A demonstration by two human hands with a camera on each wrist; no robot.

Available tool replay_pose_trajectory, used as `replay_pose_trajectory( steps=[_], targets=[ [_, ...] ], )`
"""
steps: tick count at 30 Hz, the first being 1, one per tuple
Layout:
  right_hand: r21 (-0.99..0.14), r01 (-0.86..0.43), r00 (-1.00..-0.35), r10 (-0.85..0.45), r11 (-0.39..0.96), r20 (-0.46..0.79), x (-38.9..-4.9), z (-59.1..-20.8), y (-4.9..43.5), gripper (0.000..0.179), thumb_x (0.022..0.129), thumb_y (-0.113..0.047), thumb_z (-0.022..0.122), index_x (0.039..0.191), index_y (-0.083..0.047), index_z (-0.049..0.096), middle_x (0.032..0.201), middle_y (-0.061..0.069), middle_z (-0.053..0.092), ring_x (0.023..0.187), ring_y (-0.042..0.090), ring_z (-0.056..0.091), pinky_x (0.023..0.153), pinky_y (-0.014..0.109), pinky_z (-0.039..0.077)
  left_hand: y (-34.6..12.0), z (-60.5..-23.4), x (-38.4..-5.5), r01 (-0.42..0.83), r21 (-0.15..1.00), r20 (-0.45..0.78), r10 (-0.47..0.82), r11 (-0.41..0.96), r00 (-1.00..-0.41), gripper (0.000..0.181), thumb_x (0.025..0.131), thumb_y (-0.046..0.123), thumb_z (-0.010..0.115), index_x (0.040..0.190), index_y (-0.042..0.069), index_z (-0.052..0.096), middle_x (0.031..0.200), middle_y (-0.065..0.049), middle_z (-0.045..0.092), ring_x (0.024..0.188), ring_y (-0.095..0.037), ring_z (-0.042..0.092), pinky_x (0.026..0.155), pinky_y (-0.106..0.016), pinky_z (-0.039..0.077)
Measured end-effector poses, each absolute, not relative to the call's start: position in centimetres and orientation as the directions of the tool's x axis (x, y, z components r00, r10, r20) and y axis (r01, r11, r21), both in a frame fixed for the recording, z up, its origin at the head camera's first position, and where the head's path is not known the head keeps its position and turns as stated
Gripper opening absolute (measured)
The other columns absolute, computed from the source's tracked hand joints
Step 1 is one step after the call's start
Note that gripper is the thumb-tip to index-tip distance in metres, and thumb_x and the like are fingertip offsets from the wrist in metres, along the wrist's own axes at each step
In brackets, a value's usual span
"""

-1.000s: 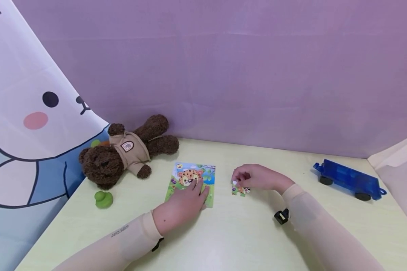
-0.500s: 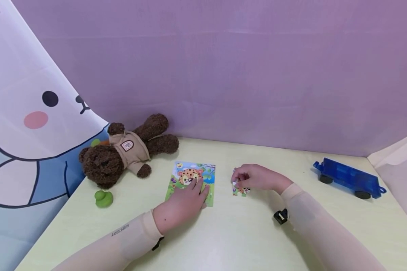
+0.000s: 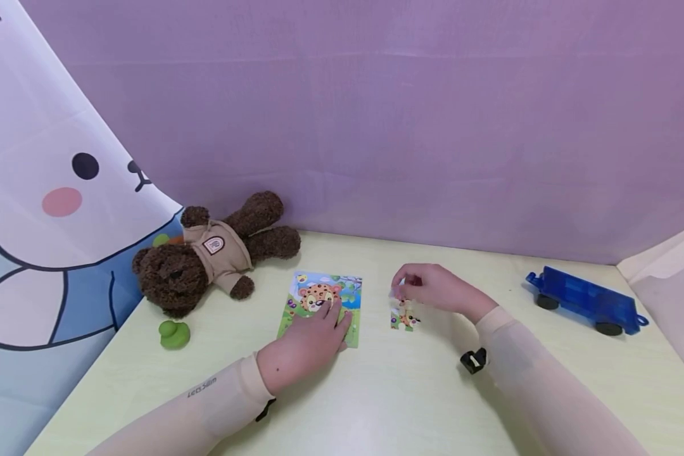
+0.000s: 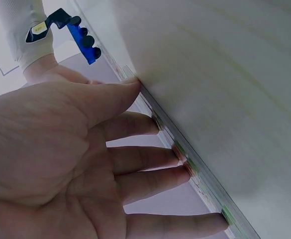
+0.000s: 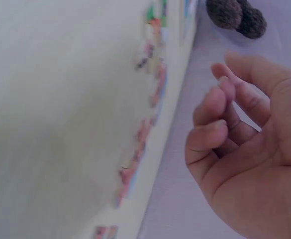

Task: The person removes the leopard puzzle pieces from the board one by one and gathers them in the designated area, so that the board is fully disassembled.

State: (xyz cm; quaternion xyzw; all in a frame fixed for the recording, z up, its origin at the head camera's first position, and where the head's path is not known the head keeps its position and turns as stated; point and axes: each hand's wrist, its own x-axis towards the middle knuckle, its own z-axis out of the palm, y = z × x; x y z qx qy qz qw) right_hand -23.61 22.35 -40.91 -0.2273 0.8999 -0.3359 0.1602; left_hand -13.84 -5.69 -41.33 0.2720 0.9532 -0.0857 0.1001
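My left hand (image 3: 306, 339) lies on a leopard picture card (image 3: 351, 292) in the head view, fingers extended. In the left wrist view, its spread fingertips (image 4: 181, 174) press along the thin card, and the thumb is at the edge. My right hand (image 3: 433, 288) hovers over a small cluster of joined puzzle pieces (image 3: 406, 322) with leopard print. Loosely bent fingers (image 5: 205, 134) show in the right wrist view, with nothing between them and the thumb. More puzzle pieces (image 5: 140, 144) lie on the table below that hand; in the head view it partly covers them.
A brown teddy bear (image 3: 225, 250) lies at the back left, with a green rubber duck (image 3: 174, 335) in front of it. On the right stands a blue toy wagon (image 3: 587, 300). A purple cloth (image 3: 376, 126) hangs behind the table (image 3: 342, 411).
My right hand has lifted up and away from the joined puzzle pieces, uncovering more of them. The left hand has stayed still on the card.
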Motion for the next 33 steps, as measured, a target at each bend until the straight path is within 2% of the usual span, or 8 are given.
replay_pose_trajectory(
  steps=[5,12,20,24,30,33],
  targets=[
    [-0.686,-0.274,-0.882,-0.461,0.674,-0.1,-23.7,-39.8,22.3,0.023,0.109,-0.031,0.06,0.123,-0.018,0.072,0.09,0.012,0.064,0.066,0.019,0.054,0.064,0.035,0.05,-5.6,-41.4,-13.9,0.536,-0.117,-0.239,0.501,0.836,-0.832,0.06,0.112,0.044,0.051,0.164,0.015,0.044,0.173,-0.015,0.04,0.158,-0.032,0.044,0.096,-0.065,0.062],
    [-0.693,-0.247,-0.895,-0.433,0.677,-0.105,-23.8,-39.3,21.7,0.03,0.109,-0.04,0.061,0.128,-0.019,0.072,0.103,0.015,0.068,0.077,0.024,0.059,0.071,0.035,0.052,-5.6,-41.5,-13.8,0.529,-0.12,-0.242,0.493,0.84,-0.836,0.06,0.113,0.043,0.05,0.164,0.015,0.044,0.173,-0.015,0.039,0.158,-0.033,0.044,0.097,-0.067,0.061],
    [-0.695,-0.289,-0.887,-0.457,0.658,-0.063,-24.0,-38.6,19.8,0.03,0.11,-0.042,0.059,0.127,-0.02,0.072,0.112,0.012,0.072,0.089,0.02,0.061,0.082,0.035,0.055,-5.6,-41.4,-13.7,0.512,-0.079,-0.237,0.483,0.855,-0.843,0.059,0.113,0.043,0.051,0.164,0.015,0.044,0.173,-0.013,0.039,0.159,-0.034,0.042,0.102,-0.071,0.057],
    [-0.716,-0.308,-0.877,-0.479,0.627,-0.043,-24.4,-38.5,18.5,0.026,0.11,-0.041,0.059,0.124,-0.023,0.072,0.111,0.015,0.072,0.088,0.022,0.062,0.081,0.036,0.057,-5.6,-41.3,-13.7,0.503,-0.046,-0.244,0.478,0.863,-0.844,0.059,0.113,0.042,0.051,0.165,0.015,0.044,0.174,-0.011,0.038,0.16,-0.034,0.04,0.106,-0.073,0.053],
    [-0.759,-0.295,-0.856,-0.513,0.58,-0.059,-24.8,-38.6,16.2,0.026,0.11,-0.04,0.059,0.125,-0.022,0.071,0.114,0.018,0.071,0.095,0.036,0.066,0.075,0.037,0.057,-5.8,-41.2,-13.6,0.507,-0.039,-0.229,0.486,0.861,-0.843,0.059,0.112,0.042,0.052,0.164,0.014,0.045,0.173,-0.009,0.041,0.159,-0.034,0.042,0.108,-0.072,0.053],
    [-0.761,-0.293,-0.841,-0.534,0.578,-0.082,-25.0,-39.2,14.8,0.027,0.11,-0.039,0.059,0.127,-0.021,0.07,0.118,0.016,0.071,0.098,0.035,0.068,0.076,0.034,0.058,-5.9,-41.3,-13.6,0.521,-0.045,-0.207,0.502,0.852,-0.839,0.058,0.112,0.042,0.053,0.163,0.014,0.047,0.171,-0.008,0.043,0.157,-0.034,0.044,0.106,-0.071,0.055]
  ],
)
